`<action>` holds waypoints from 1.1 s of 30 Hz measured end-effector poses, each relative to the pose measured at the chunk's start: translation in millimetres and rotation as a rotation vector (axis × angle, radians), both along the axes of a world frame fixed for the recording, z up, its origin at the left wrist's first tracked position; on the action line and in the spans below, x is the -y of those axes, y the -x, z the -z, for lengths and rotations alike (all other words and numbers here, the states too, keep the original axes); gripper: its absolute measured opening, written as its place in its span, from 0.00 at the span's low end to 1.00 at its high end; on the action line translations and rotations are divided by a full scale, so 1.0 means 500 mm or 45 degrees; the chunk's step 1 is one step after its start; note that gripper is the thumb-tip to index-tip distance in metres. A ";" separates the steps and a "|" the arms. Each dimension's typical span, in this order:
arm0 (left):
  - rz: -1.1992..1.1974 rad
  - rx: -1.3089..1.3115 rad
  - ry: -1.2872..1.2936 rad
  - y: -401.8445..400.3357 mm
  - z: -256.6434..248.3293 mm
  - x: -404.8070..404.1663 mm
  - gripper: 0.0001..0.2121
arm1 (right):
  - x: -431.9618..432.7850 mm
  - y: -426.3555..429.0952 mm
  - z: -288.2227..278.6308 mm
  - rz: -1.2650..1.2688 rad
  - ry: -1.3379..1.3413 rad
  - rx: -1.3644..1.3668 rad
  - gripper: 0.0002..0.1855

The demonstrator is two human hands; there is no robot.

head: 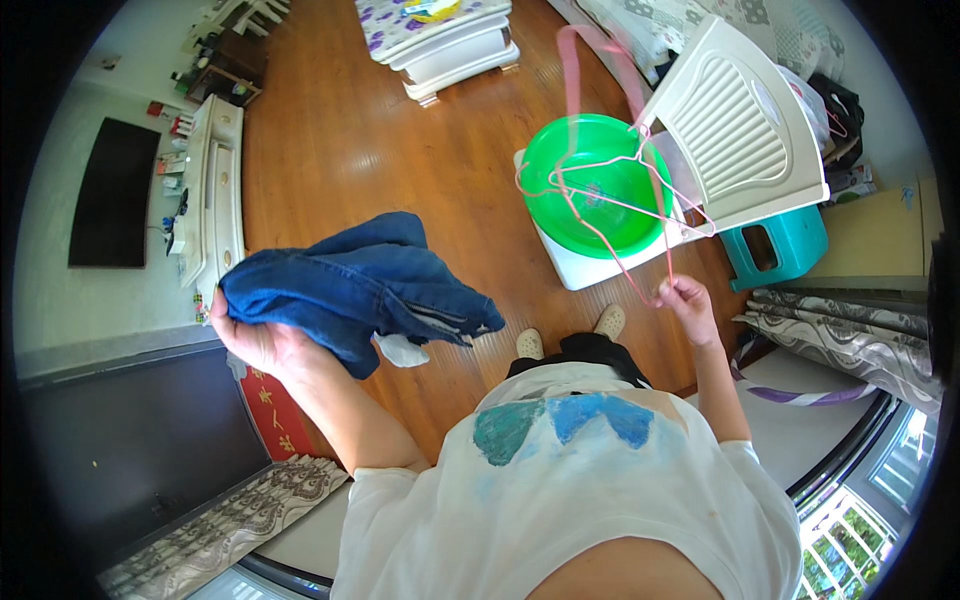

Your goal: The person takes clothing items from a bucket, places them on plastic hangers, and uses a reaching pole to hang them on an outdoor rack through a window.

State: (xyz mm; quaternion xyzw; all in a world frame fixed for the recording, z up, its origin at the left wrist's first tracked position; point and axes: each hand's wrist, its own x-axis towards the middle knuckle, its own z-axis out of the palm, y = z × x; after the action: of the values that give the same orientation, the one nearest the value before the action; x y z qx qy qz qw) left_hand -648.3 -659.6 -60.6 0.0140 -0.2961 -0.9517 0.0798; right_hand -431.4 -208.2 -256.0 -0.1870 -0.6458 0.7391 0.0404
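My left hand (pixel 259 341) holds a bunched dark-blue denim garment (pixel 352 281) from beneath, near one end. An open zipper shows at its free end, and a bit of white cloth (pixel 403 349) hangs below it. Between the thumb and fingers of my right hand (pixel 688 306) is the near end of a pink clothes hanger (pixel 611 253), whose far part is blurred by motion. Beyond it, a bright green plastic basin (pixel 581 139) stands on the seat of a white plastic chair (pixel 570 274). Another pink hanger (pixel 686 204) lies across the basin's rim.
A teal plastic stool (pixel 799 244) stands right of the chair, near patterned curtains (pixel 840 330). At the far side is a low table (pixel 457 67) with a flowered top. A white cabinet (pixel 219 180) and a wall-mounted television (pixel 114 193) are on the left.
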 end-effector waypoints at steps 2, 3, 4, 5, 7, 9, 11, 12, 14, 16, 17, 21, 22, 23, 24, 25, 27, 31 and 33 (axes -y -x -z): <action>0.101 -0.059 -0.024 -0.003 -0.032 -0.023 0.12 | 0.043 0.010 -0.022 0.095 -0.049 0.035 0.07; 0.149 -0.072 -0.006 -0.001 -0.046 -0.030 0.12 | 0.059 0.033 -0.041 0.142 -0.005 -0.099 0.07; 0.217 -0.103 -0.038 0.005 -0.055 -0.029 0.13 | 0.068 0.079 -0.070 0.192 0.039 -0.235 0.07; 0.234 -0.173 -0.043 0.015 -0.060 -0.023 0.13 | 0.078 0.125 -0.107 0.242 0.078 -0.379 0.07; 0.289 -0.331 -0.144 0.016 -0.085 -0.022 0.12 | 0.113 0.197 -0.175 0.381 0.375 -0.515 0.10; 0.297 -0.403 -0.131 0.014 -0.115 -0.026 0.12 | 0.158 0.228 -0.216 0.335 0.095 -0.640 0.14; 0.331 -0.455 -0.114 0.002 -0.142 -0.021 0.11 | 0.184 0.225 -0.255 0.158 0.018 -0.640 0.19; 0.382 -0.473 -0.111 -0.002 -0.156 -0.020 0.10 | 0.171 0.213 -0.266 0.067 0.018 -0.617 0.19; 0.491 -0.545 -0.127 -0.009 -0.167 -0.004 0.11 | 0.141 0.183 -0.290 -0.049 0.092 -0.590 0.22; 0.521 -0.552 -0.124 -0.013 -0.170 0.009 0.12 | 0.103 0.128 -0.326 -0.045 0.506 -0.644 0.22; 0.536 -0.552 -0.122 -0.016 -0.169 0.014 0.12 | 0.086 0.096 -0.339 -0.141 0.651 -0.705 0.22; 0.424 -0.409 -0.122 -0.024 -0.130 -0.004 0.13 | 0.037 0.032 -0.305 -0.363 1.241 -0.801 0.22; 0.458 -0.402 -0.147 -0.019 -0.110 -0.010 0.13 | 0.031 0.030 -0.263 -0.203 1.063 -0.566 0.20; 0.461 -0.354 -0.128 -0.021 -0.094 -0.025 0.11 | 0.046 0.044 -0.225 0.041 0.949 -0.403 0.19; 0.471 -0.316 -0.142 -0.021 -0.083 -0.040 0.10 | 0.034 0.057 -0.168 0.101 0.877 -0.293 0.18; 0.476 -0.276 -0.155 -0.018 -0.068 -0.052 0.09 | 0.047 0.069 -0.142 0.111 0.783 -0.078 0.18; 0.589 -0.243 -0.233 -0.013 -0.030 -0.065 0.11 | 0.106 0.099 -0.104 0.051 0.665 0.133 0.18; 0.612 -0.112 -0.196 -0.020 0.002 -0.086 0.10 | 0.278 0.138 -0.084 0.183 0.001 0.150 0.26; 0.605 -0.097 -0.161 -0.031 -0.002 -0.092 0.09 | 0.313 0.112 -0.024 0.130 -0.690 0.010 0.41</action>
State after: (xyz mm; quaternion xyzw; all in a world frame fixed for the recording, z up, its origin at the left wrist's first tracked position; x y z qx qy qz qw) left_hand -632.6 -613.8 -59.9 -0.0871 -0.2276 -0.9603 -0.1361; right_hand -487.6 -364.8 -243.8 -0.2046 -0.8099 0.5357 0.1236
